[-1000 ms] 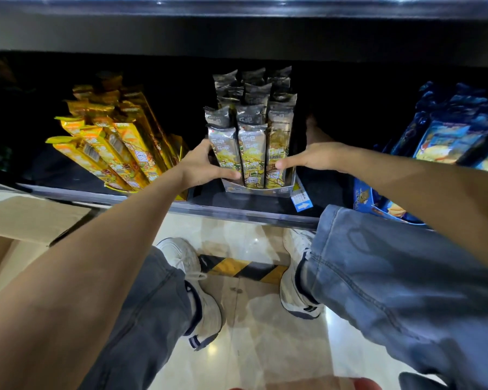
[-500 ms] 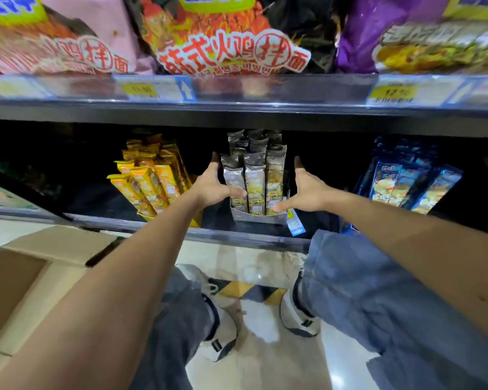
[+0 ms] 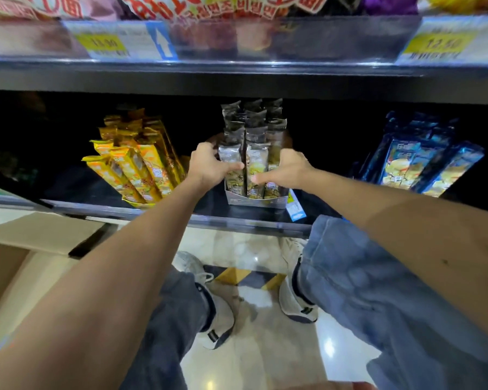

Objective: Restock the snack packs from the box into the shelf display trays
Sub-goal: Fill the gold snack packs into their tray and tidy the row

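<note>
Tall silver snack packs (image 3: 255,142) stand upright in rows in a grey display tray (image 3: 252,201) on the dark lower shelf, at the centre. My left hand (image 3: 209,164) wraps the left side of the front packs, with its thumb across their faces. My right hand (image 3: 286,170) clasps the right side, its thumb reaching in toward the left thumb. Together the two hands squeeze the front row. The open cardboard box (image 3: 9,274) lies on the floor at the far left.
A tray of yellow packs (image 3: 135,167) leans left of the silver ones; blue packs (image 3: 417,164) stand to the right. A blue price tag (image 3: 295,206) sticks out beside the grey tray. The upper shelf rail (image 3: 237,43) overhangs close above. My knees and shoes are below the shelf edge.
Both hands moved up from the tray's sides onto the front packs and closed around them, thumbs nearly meeting. The view has moved closer to the shelf.
</note>
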Demonstrator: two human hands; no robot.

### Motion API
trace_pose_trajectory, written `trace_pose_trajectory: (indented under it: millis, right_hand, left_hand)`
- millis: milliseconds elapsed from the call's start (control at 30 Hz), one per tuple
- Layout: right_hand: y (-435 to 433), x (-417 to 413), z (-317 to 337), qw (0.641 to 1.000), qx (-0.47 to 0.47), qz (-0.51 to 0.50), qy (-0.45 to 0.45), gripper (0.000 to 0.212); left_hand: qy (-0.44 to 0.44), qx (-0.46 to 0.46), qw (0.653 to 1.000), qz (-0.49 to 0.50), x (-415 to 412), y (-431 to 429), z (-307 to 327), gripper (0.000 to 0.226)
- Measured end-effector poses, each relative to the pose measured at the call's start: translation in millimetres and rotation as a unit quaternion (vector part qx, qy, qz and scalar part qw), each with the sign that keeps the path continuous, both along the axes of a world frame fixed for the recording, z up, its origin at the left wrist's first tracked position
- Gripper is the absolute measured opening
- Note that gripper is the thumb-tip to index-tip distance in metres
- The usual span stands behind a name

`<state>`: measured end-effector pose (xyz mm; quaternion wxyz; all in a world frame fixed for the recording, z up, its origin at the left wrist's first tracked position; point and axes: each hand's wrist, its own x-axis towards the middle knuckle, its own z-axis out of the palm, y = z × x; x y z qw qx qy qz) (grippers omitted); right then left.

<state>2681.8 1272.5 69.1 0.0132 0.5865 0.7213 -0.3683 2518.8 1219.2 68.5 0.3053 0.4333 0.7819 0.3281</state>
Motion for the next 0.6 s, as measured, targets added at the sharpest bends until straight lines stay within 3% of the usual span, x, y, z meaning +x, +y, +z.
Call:
trace_pose_trajectory:
  millis: [67,167,367,500,600]
  right_hand:
    - [-1.5,3.4,0.2,1.0,-0.001,0.001,-0.006,0.09]
    - [-5.6,6.6,7.4,1.0,-0.012,0.006,0.0,0.09]
    - [-12.6,15.0,22.5,0.999,-0.013,0.024,0.018,0.112]
    - [-22.5,34.0,41.1,0.999,0.012,0.052,0.001,0.116]
    - [-34.8,49.4,64.4,0.994,0.043,0.088,-0.038,0.106]
  left_hand:
    - [0.015,-0.021,1.0,0.004,0.7,-1.7,4.0,0.051]
    - [0.036,-0.044,0.998,0.011,3.4,-1.4,12.4,0.066]
    - [0.074,-0.09,0.993,-0.022,8.5,-4.2,26.9,0.08]
    - [0.168,-0.109,0.975,-0.097,18.6,-13.8,40.2,0.102]
    - [0.251,-0.112,0.951,-0.14,32.9,-24.4,58.8,0.095]
